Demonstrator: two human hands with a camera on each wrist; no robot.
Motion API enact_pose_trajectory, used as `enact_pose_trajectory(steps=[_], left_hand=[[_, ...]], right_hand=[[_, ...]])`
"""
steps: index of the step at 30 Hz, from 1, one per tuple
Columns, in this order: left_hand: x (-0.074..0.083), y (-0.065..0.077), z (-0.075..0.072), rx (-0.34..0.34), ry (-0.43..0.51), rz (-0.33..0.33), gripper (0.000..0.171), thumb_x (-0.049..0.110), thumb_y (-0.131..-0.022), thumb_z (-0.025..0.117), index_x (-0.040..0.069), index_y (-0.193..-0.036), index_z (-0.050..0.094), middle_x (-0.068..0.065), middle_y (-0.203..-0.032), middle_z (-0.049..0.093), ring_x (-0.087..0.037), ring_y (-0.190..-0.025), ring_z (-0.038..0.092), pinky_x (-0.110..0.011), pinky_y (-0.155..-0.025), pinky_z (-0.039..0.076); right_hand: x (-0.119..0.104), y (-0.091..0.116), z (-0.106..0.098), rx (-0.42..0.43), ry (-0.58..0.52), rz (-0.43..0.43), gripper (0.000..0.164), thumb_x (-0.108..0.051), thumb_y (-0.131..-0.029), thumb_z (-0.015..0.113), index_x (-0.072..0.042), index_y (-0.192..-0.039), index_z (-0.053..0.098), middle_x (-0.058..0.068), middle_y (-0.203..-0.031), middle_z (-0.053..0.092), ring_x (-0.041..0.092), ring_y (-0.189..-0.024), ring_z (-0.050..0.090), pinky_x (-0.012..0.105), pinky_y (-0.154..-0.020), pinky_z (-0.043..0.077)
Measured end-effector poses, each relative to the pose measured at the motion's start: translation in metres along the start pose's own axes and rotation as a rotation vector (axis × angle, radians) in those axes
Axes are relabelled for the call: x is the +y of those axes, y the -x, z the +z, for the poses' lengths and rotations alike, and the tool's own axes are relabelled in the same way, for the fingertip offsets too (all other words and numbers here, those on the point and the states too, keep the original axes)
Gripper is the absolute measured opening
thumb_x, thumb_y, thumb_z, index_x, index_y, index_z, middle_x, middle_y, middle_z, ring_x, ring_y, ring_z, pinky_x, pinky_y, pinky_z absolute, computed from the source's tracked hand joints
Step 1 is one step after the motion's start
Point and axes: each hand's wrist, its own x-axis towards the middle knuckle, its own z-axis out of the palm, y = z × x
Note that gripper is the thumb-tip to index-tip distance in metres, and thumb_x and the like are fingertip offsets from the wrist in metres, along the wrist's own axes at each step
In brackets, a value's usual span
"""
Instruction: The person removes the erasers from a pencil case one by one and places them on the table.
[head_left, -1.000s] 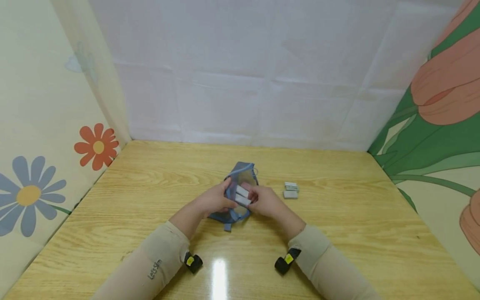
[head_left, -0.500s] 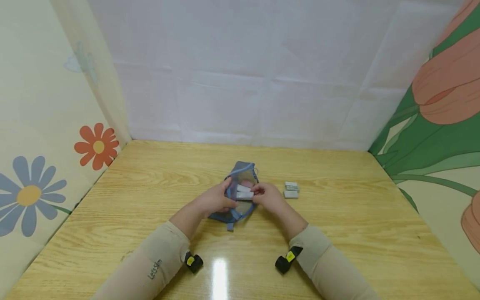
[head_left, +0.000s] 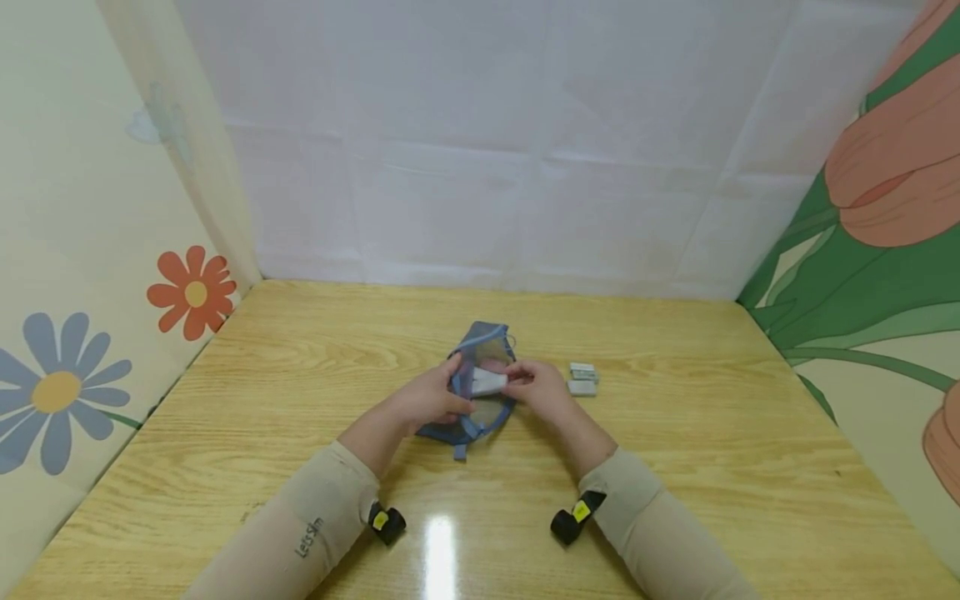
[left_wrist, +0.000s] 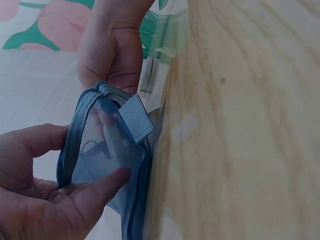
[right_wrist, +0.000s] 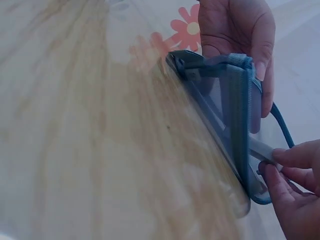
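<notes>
A blue mesh zip pouch [head_left: 491,414] stands on the table with its mouth held apart. My left hand [head_left: 426,397] grips its left edge; in the left wrist view, the thumb and fingers spread either side of the blue trim [left_wrist: 69,145]. From the right, my right hand [head_left: 542,388] reaches to the pouch's mouth and pinches the end of a small white block [head_left: 491,382] between thumb and fingertips. The block's other end lies inside the pouch, beside another white piece that it partly covers. The right wrist view shows the pinched block [right_wrist: 262,150] behind the pouch's trim.
To the right of the pouch, small white blocks [head_left: 581,388] lie on the wooden table [head_left: 660,467], one with a greyish-green band. A white sheet [head_left: 480,167] hangs at the back. Flower-patterned panels [head_left: 67,208] stand on both sides.
My right hand has shifted slightly up and away from the pouch's middle. The white pieces inside have turned from slanting to nearly level and now overlap. The left hand stays in place.
</notes>
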Motion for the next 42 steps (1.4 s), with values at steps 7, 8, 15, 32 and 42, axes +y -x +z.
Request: enact_pose_trajectory(steps=[7, 8, 15, 32, 42], left_hand=[[-0.002, -0.002, 0.0, 0.012, -0.002, 0.002, 0.092, 0.0, -0.082, 0.064, 0.017, -0.148, 0.002, -0.018, -0.149, 0.016, -0.024, -0.095, 0.059, -0.035, -0.078, 0.052], [-0.003, -0.002, 0.0, 0.011, 0.001, 0.003, 0.092, 0.0, -0.082, 0.064, 0.017, -0.148, 0.002, -0.019, -0.149, 0.016, -0.024, -0.094, 0.059, -0.035, -0.078, 0.052], [-0.004, -0.003, -0.001, -0.004, 0.004, 0.008, 0.091, 0.0, -0.084, 0.062, 0.018, -0.148, 0.0, -0.02, -0.148, 0.016, -0.026, -0.1, 0.056, -0.037, -0.08, 0.051], [-0.006, -0.006, -0.001, 0.007, -0.003, -0.002, 0.091, 0.001, -0.083, 0.063, 0.02, -0.149, 0.004, -0.018, -0.148, 0.018, -0.029, -0.105, 0.054, -0.036, -0.08, 0.051], [-0.006, -0.007, 0.001, 0.019, -0.002, -0.001, 0.092, 0.0, -0.082, 0.064, 0.02, -0.148, 0.003, -0.018, -0.149, 0.017, -0.029, -0.106, 0.053, -0.037, -0.079, 0.052]], right_hand=[[0.003, -0.003, -0.02, 0.009, -0.014, -0.017, 0.024, 0.001, -0.077, 0.069, 0.004, -0.1, 0.064, 0.015, -0.091, 0.066, 0.018, -0.081, 0.062, 0.028, -0.074, 0.051], [0.003, -0.003, -0.024, 0.004, -0.021, -0.021, 0.024, 0.001, -0.077, 0.068, 0.005, -0.1, 0.064, 0.016, -0.092, 0.066, 0.018, -0.081, 0.062, 0.028, -0.074, 0.051], [0.007, 0.004, -0.056, -0.046, -0.055, 0.004, 0.027, 0.001, -0.08, 0.066, 0.007, -0.106, 0.061, 0.017, -0.095, 0.063, 0.014, -0.079, 0.058, 0.03, -0.074, 0.051], [0.032, 0.022, -0.12, -0.075, 0.112, 0.026, 0.025, -0.008, -0.084, 0.064, 0.003, -0.106, 0.059, 0.016, -0.102, 0.058, 0.02, -0.09, 0.053, 0.028, -0.076, 0.048], [0.047, 0.026, -0.129, -0.113, 0.154, 0.045, 0.024, -0.007, -0.083, 0.065, 0.003, -0.105, 0.061, 0.012, -0.096, 0.056, 0.02, -0.085, 0.049, 0.028, -0.072, 0.045]])
